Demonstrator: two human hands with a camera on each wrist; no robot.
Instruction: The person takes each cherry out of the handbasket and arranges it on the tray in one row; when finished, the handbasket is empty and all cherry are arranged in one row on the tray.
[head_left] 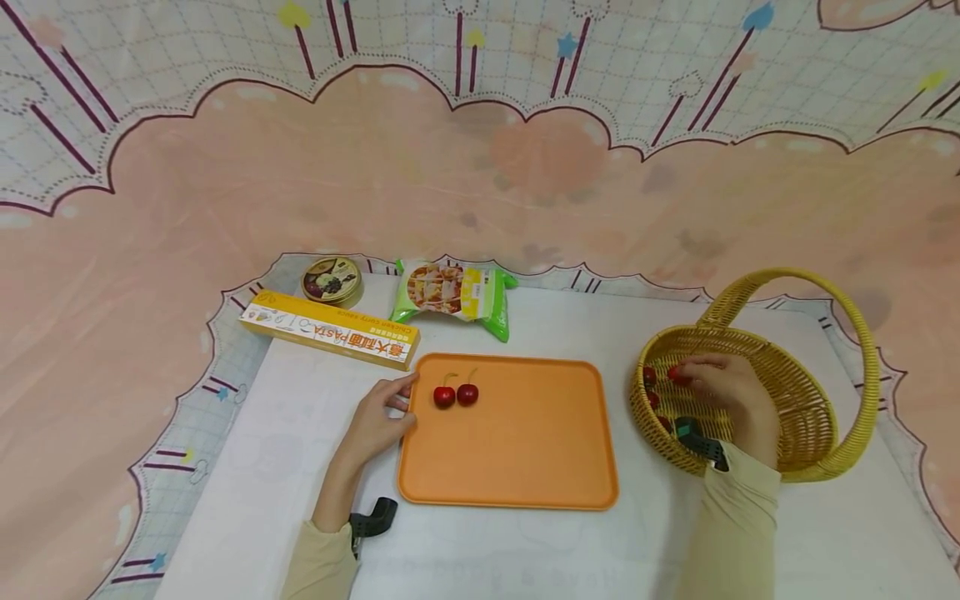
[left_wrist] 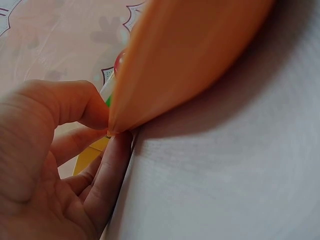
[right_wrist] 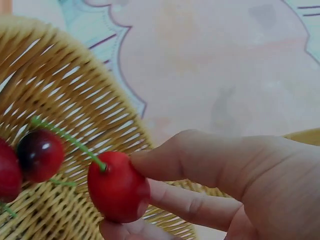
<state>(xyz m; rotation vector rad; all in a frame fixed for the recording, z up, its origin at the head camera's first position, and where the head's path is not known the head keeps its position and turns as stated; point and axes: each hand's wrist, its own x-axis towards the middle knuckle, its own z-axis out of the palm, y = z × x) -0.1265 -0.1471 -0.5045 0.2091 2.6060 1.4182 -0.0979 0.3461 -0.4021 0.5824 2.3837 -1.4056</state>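
Observation:
My right hand (head_left: 735,396) is inside the wicker basket (head_left: 806,400), pinching a bright red cherry (right_wrist: 117,190) between thumb and fingers. The cherry's green stem points up and left in the right wrist view. Darker cherries (right_wrist: 41,156) lie beside it against the woven wall. At the left edge of the orange tray (head_left: 517,450), my left hand (head_left: 375,423) grips the rim, thumb on one side and fingers on the other in the left wrist view. Two stemmed cherries, a red one (head_left: 444,397) and a dark one (head_left: 467,394), sit side by side in the tray's upper left.
Behind the tray are a yellow and white pasta box (head_left: 330,331), a round tin (head_left: 332,280) and a green snack bag (head_left: 453,296). The basket's tall handle (head_left: 862,350) arches over its right side. A patterned cloth (head_left: 450,183) hangs behind the white table.

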